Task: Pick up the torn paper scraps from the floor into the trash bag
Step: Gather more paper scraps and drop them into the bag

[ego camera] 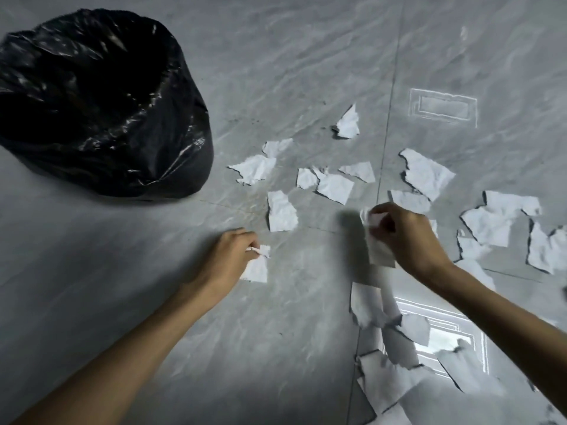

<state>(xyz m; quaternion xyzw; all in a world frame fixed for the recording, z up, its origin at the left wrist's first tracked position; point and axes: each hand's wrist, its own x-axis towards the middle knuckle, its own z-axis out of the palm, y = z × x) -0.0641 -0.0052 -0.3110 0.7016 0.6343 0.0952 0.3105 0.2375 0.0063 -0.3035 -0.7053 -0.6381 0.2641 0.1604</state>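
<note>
Reaching forward from the lower edge, both bare forearms extended over the grey tiled floor (153, 286). The left hand (228, 256) had its fingers curled tight, pinching a white paper scrap (257, 268). The right hand (405, 237), knuckles up, gripped a second scrap (379, 250) between closed fingers. Loose torn scraps (334, 187) lay scattered beyond and to the right. The black trash bag (101, 102) stood open at far left.

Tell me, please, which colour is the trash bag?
The trash bag is glossy black, seen best in the head view, the only one.
</note>
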